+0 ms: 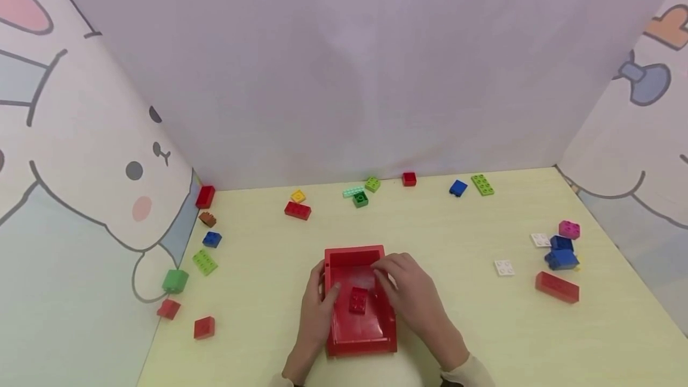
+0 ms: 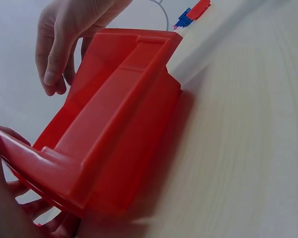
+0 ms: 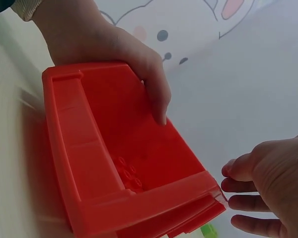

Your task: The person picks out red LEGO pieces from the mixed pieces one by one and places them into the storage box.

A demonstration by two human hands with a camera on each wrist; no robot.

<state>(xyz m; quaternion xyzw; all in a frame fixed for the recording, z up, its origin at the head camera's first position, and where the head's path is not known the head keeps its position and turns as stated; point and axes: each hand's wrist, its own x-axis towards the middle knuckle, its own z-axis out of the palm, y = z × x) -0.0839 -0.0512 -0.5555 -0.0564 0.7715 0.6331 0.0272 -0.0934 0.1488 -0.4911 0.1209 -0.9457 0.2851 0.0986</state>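
Note:
A red plastic box (image 1: 361, 348) stands on the table in front of me, with a red brick (image 1: 358, 300) lying on its floor. My left hand (image 1: 314, 315) grips the box's left wall, thumb over the rim on the inside and fingers along the outside. Above the right wall hovers my right hand (image 1: 411, 291), its fingers loosely bent. The right wrist view shows that right hand (image 3: 278, 183) with nothing between its fingers, apart from the box. Studs of the brick (image 3: 129, 173) show inside the box there.
Scattered bricks lie along the table's left side, including a green one (image 1: 175, 281) and a red one (image 1: 204, 328). Toward the back are a red brick (image 1: 298, 211) and a lime plate (image 1: 482, 184). Blue bricks (image 1: 561, 259) and a long red brick (image 1: 557, 288) lie right.

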